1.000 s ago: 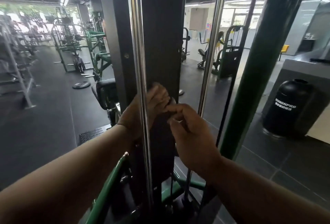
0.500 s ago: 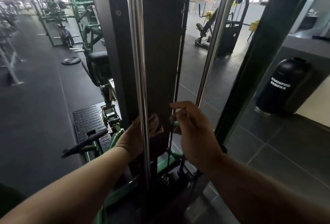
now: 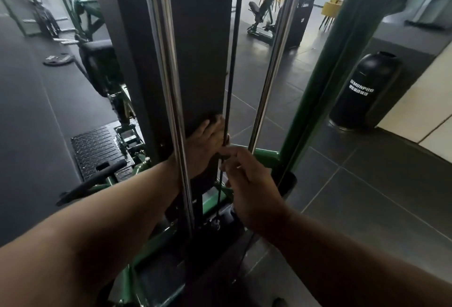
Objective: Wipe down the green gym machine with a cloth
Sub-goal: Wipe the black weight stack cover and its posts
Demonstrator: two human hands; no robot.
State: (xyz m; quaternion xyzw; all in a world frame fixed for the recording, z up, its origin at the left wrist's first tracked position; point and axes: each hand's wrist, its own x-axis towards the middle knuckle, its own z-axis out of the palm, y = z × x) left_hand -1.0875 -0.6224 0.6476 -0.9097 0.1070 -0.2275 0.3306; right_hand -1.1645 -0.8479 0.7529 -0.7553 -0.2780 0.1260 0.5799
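The green gym machine (image 3: 266,153) fills the view: a green base frame, a green upright (image 3: 342,45), chrome guide rods (image 3: 168,62) and a tall black weight-stack cover (image 3: 200,37). My left hand (image 3: 204,146) reaches behind the near chrome rod. It lies low on the black cover with its fingers at the cover's right edge. A dark cloth (image 3: 214,116) shows only as a sliver above those fingers. My right hand (image 3: 247,184) is just right of it, fingertips curled at the thin black cable (image 3: 232,62). How it holds the cable is unclear.
A black bin (image 3: 364,91) stands on the tiled floor at the right. A black footplate (image 3: 95,147) and padded seat (image 3: 97,62) lie to the left. Other green machines stand behind, one of them (image 3: 281,18) at the back right. A weight plate (image 3: 57,59) rests on the rubber floor.
Both hands have slid down the black cover from mid-height to near its bottom, and my view has tipped downward. The base frame and footplate are now in sight.
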